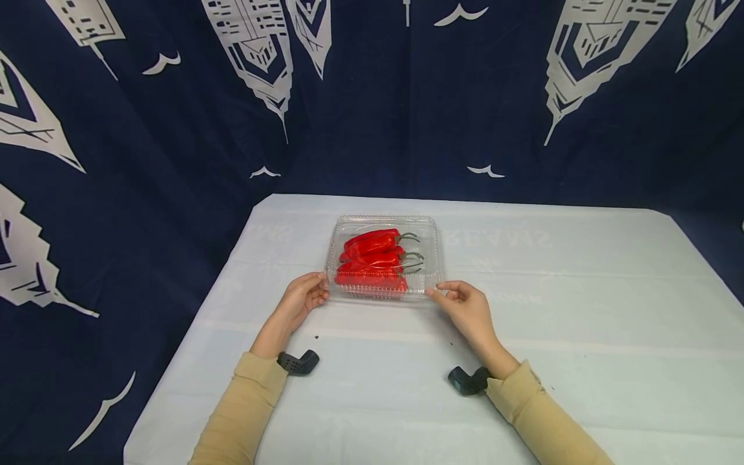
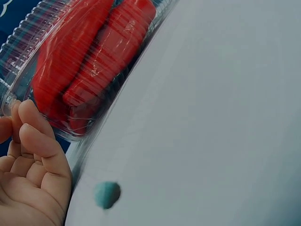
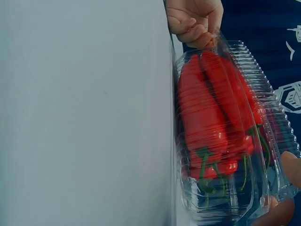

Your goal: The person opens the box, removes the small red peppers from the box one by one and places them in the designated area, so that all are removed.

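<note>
A clear plastic clamshell container (image 1: 431, 258) lies on the white table, its transparent lid over several red peppers (image 1: 372, 244) with green stems. My left hand (image 1: 302, 300) pinches the near left corner of its rim between thumb and fingertips. In the left wrist view, that hand (image 2: 35, 174) shows its palm, with fingertips against the plastic edge. At the near right corner, my right hand (image 1: 469, 313) pinches the rim with thumb and index finger. The right wrist view shows only part of the right thumb and a finger (image 3: 277, 214). Whether the lid is fully pressed down, I cannot tell.
The white tablecloth (image 1: 581, 323) spreads around the container, with a few tiny dark specks near the hands. A dark blue curtain (image 1: 407, 129) with white building prints hangs behind and to the left of the table. Black wrist cameras (image 1: 299, 363) sit on both wrists.
</note>
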A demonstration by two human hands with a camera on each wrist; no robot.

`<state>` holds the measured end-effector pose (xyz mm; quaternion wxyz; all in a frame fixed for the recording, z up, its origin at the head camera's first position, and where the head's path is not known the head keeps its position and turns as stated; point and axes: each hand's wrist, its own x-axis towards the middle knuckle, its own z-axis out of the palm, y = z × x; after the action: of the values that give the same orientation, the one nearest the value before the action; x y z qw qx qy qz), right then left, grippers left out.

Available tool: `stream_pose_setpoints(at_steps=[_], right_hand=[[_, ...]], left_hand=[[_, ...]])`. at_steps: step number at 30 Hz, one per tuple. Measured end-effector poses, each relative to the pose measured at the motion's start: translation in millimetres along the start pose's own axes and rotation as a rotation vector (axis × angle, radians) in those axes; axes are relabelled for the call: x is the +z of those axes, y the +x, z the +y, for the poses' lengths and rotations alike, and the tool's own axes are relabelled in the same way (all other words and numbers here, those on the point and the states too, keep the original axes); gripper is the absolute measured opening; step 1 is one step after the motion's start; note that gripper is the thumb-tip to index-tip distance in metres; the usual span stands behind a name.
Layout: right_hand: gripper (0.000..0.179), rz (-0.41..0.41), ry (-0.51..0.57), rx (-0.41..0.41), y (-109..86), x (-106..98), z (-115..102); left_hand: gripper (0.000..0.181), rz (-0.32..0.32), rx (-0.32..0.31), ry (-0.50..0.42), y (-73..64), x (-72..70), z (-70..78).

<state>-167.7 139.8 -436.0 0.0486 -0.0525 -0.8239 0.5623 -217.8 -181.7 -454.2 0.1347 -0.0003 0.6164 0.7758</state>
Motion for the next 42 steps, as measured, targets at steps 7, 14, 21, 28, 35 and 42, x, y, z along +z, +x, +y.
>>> stream_pose_setpoints(at_steps=[7, 14, 21, 28, 35, 42], right_hand=[[0.043, -0.024, 0.046, 0.066, -4.7, -4, -7], [0.043, -0.071, 0.084, 0.114, -9.3, -8, -12], [0.04, -0.046, 0.161, 0.131, -15.9, -4, -6], [0.038, 0.013, 0.306, 0.158, -22.2, 7, -2], [0.035, -0.026, 0.371, 0.15, -29.4, 14, -3], [0.042, -0.107, 0.365, 0.1, -36.5, 27, -9]], left_hand=[[0.015, -0.008, 0.003, -0.01, 1.8, -0.4, -1.7], [0.016, 0.0, 0.001, 0.002, 2.7, -1.1, -3.6], [0.016, 0.004, -0.002, 0.003, 2.6, -1.4, -5.0], [0.016, 0.009, -0.004, -0.003, 3.1, -0.9, -4.3], [0.018, 0.0, 0.0, 0.011, 2.8, -1.0, -2.3], [0.02, 0.008, -0.004, 0.01, 2.5, -0.2, -1.5]])
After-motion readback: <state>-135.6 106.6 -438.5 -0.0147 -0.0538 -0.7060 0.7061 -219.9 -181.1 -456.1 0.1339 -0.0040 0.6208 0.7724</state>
